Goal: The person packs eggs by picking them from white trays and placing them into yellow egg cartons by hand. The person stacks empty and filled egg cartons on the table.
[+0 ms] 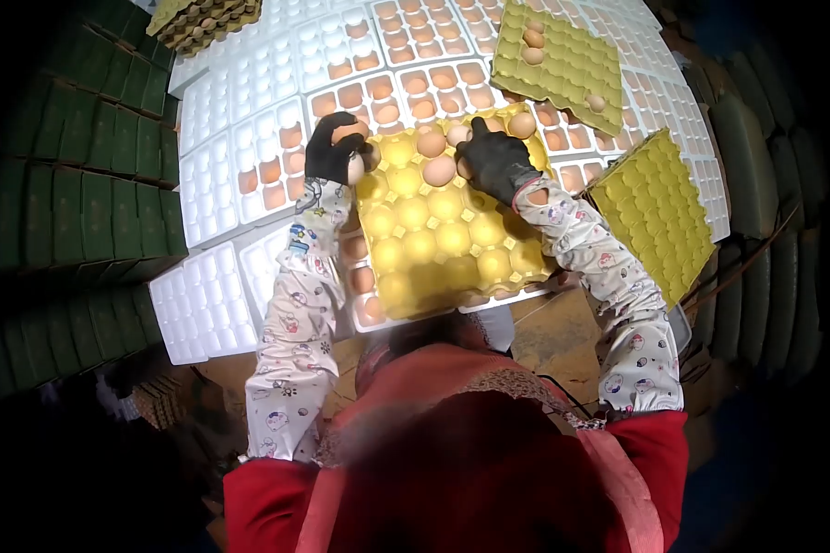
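A yellow egg tray (452, 236) lies over the white trays in front of me, its nearer cups without eggs. Several brown eggs (439, 170) sit along its far part. At its far left corner is my left hand (337, 150), gloved in black, its fingers curled round an egg (355, 168) beside the tray. My right hand (496, 160), also in a black glove, is over the tray's far right part. Its fingers are bent against eggs there, one egg (464, 168) showing partly under them.
White trays (269, 74) cover the table, many holding brown eggs. A yellow tray (563, 64) with a few eggs lies at the back right, a stack of yellow trays (655, 214) at the right. More stacked trays (203, 26) stand back left, green crates (83, 194) left.
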A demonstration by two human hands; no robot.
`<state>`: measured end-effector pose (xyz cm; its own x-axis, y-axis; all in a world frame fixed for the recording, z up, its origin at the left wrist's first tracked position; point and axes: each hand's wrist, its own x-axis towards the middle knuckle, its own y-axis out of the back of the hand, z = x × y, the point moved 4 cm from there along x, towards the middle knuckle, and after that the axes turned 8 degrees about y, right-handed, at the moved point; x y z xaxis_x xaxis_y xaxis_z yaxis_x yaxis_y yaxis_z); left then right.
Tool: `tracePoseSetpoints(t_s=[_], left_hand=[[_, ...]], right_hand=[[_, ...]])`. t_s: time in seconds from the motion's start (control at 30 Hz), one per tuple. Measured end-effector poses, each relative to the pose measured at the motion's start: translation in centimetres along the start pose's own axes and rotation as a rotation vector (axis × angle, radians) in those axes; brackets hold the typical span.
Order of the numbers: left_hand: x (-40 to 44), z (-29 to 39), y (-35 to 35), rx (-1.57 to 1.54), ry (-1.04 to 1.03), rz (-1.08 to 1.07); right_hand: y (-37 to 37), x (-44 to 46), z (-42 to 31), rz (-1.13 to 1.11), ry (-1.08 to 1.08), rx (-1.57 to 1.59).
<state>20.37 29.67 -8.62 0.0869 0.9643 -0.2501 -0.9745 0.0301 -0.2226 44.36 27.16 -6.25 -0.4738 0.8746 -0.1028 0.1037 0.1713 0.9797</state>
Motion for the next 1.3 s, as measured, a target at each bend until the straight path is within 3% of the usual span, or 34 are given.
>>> tracePoseSetpoints(t_s=[0.03,0.07,0.1,0.13,0.17,0.2,0.27,0.3,0.33,0.4,0.43,0.47,0.53,0.57,0.6,0.67,0.7,0.73,0.8,0.87,0.9,0.93,1.0,1.07,1.1,1.2,1.27,1.3], left_hand=[[1.3,1.7,1.2,0.669,-0.416,0.016],[0.5,3.1,0.7,1.042,-0.597,0.079],[1.0,3.2,0.3,1.293,-0.343,0.002],[1.4,2.9,-0.3,1.526,-0.075,-0.089],[1.9,2.0,-2.0,1.880,0.082,-0.185],[0.9,2.7,-4.1,2.000,0.173,-0.123],[2.1,1.7,-3.9,2.039,0.205,-0.160],[2.1,1.6,-3.4,1.917,0.124,-0.142],[1.7,1.5,-2.4,1.797,0.057,-0.114],[0.0,1.2,-0.1,1.448,-0.169,0.001],[-0.7,0.6,1.6,1.146,-0.252,0.045],[-1.8,0.9,3.2,0.849,-0.338,0.094],[-4.5,0.6,8.3,0.761,-0.318,0.222],[-6.6,0.1,11.6,0.507,-0.083,0.193],[-9.1,-0.6,14.3,0.238,0.139,0.162],[-13.6,-2.6,19.0,0.277,0.149,0.283],[-15.6,-3.3,20.7,0.578,0.023,0.310],[-17.3,-3.8,21.6,0.880,-0.104,0.331],[-18.6,-3.9,21.2,1.120,-0.233,0.234],[-18.0,-3.9,20.7,1.213,0.012,0.204],[-17.2,-4.8,20.8,1.242,0.046,0.167],[-16.2,-5.2,20.8,1.290,0.006,0.094],[-14.4,-4.7,19.9,1.432,0.154,-0.050],[-13.0,-5.3,20.8,1.415,0.128,-0.139],[-12.5,-5.5,21.6,1.235,0.143,-0.146],[-11.9,-6.2,24.9,0.962,-0.245,0.258],[-12.7,-6.1,26.3,0.865,-0.269,0.612],[-12.8,-6.8,26.8,0.832,-0.303,0.623]], right_hand=[[0.4,-0.6,1.1,0.106,0.100,0.165],[1.0,-1.0,1.8,0.206,0.198,0.326],[0.6,-0.8,2.5,0.092,0.165,0.792],[1.1,-1.8,2.1,0.072,0.150,0.776],[1.7,-3.1,0.5,-0.046,0.085,1.443],[2.1,-3.9,-1.1,-0.162,-0.004,2.108],[-0.9,-3.9,-2.8,-0.158,0.135,2.539],[4.1,-4.3,-7.3,0.137,-0.366,2.351],[1.8,-3.7,-6.7,0.241,-0.307,2.145],[1.6,-3.7,-7.5,0.061,-0.030,1.769],[2.8,-3.8,-9.6,-0.096,-0.131,2.157],[3.2,-3.7,-10.6,-0.123,-0.164,1.995],[1.3,-3.1,-11.4,-0.276,-0.144,2.025],[2.3,-2.3,-12.2,-0.353,0.056,1.784],[2.4,-1.5,-13.6,-0.338,0.034,1.666],[-0.5,0.3,-15.7,-0.224,0.232,1.364],[-1.5,1.7,-17.3,-0.004,0.618,1.068],[-2.6,2.3,-19.3,0.004,0.698,0.850],[-4.5,3.7,-22.8,-0.322,0.585,0.607],[-7.6,5.3,-26.1,-0.315,0.748,0.209],[-10.1,6.2,-26.6,-0.243,0.770,0.196],[-13.1,7.6,-26.7,-0.310,0.688,0.234],[-12.1,8.2,-27.8,-0.270,0.698,0.095],[-9.3,8.9,-28.6,-0.342,0.678,0.120],[-8.7,9.3,-28.7,-0.404,0.643,0.162],[-8.7,10.7,-28.6,-0.264,0.649,0.412],[-9.4,11.9,-29.5,-0.185,0.631,0.589],[-9.5,12.2,-29.9,-0.102,0.606,0.764]])
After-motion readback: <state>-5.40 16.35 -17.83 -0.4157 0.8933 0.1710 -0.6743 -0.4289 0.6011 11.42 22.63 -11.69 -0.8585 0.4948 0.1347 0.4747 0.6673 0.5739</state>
